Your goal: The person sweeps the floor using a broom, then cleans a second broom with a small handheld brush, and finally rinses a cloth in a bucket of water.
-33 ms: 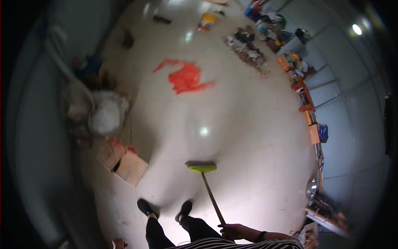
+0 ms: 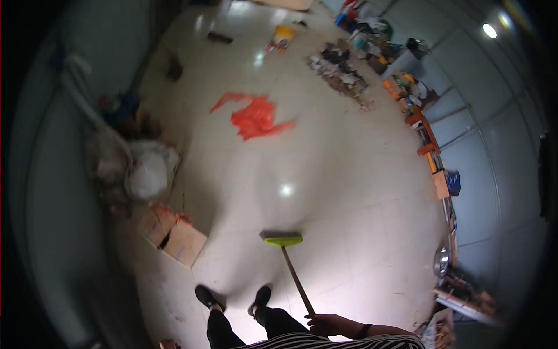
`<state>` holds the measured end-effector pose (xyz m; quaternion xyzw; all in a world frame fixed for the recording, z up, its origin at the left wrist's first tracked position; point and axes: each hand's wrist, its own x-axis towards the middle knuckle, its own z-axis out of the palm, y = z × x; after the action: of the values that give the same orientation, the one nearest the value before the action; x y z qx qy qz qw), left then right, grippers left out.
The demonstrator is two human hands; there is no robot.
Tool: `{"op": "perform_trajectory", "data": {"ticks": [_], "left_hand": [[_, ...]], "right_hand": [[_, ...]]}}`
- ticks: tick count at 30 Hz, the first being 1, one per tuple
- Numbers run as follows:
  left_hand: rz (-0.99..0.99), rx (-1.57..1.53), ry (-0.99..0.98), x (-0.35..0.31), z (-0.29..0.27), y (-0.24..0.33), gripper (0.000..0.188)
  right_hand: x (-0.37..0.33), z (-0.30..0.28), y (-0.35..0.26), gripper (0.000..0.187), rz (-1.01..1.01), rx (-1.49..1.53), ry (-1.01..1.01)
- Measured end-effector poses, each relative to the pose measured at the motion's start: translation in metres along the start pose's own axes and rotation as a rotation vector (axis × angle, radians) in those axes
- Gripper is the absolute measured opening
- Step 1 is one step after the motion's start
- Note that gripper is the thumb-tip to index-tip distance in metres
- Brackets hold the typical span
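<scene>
My right hand (image 2: 326,324) is wrapped round the wooden handle of a broom (image 2: 283,240). The broom's lime-green head with dark bristles rests on the floor ahead of my feet, and the handle slants back to me. At the lower left edge only a sliver of my left hand (image 2: 168,344) shows, apart from the broom; its fingers are mostly cut off. Farther ahead on the floor lies a crumpled red plastic sheet or bag (image 2: 254,118). Beyond it to the right is a heap of grey and brown scraps (image 2: 340,70).
To the left are an open cardboard box (image 2: 185,241) and a white sack (image 2: 148,174). A yellow bucket (image 2: 283,35) and a dark block (image 2: 220,38) lie far off. Boxes and mixed clutter (image 2: 401,87) line the right wall, with a metal bowl (image 2: 442,262) nearer.
The view has tipped slightly, so the floor things sit a little lower. The broom head appears slightly nearer me, and less of my left hand shows. My right hand keeps its grip.
</scene>
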<state>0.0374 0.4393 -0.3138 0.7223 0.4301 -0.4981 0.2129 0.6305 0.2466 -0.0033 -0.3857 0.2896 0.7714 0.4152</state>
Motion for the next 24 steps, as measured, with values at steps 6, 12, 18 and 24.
{"op": "perform_trajectory", "data": {"ticks": [6, 12, 18, 24], "left_hand": [[-0.045, -0.415, 0.212, -0.020, -0.195, 0.062, 0.020], [0.154, -0.854, 0.312, -0.043, -0.372, 0.162, 0.027], [0.270, -1.159, 0.198, -0.032, -0.481, 0.264, 0.033], [0.565, -1.317, 0.225, 0.022, -0.662, 0.414, 0.040]], "right_hand": [[0.000, -0.075, -0.020, 0.019, -0.346, 0.505, -0.490], [-0.072, -0.069, -0.030, 0.009, -0.568, 0.542, -0.339], [-0.100, -0.110, -0.051, 0.023, -0.676, 0.715, -0.799], [-0.145, -0.114, -0.084, 0.020, -0.928, 0.463, 0.169]]}}
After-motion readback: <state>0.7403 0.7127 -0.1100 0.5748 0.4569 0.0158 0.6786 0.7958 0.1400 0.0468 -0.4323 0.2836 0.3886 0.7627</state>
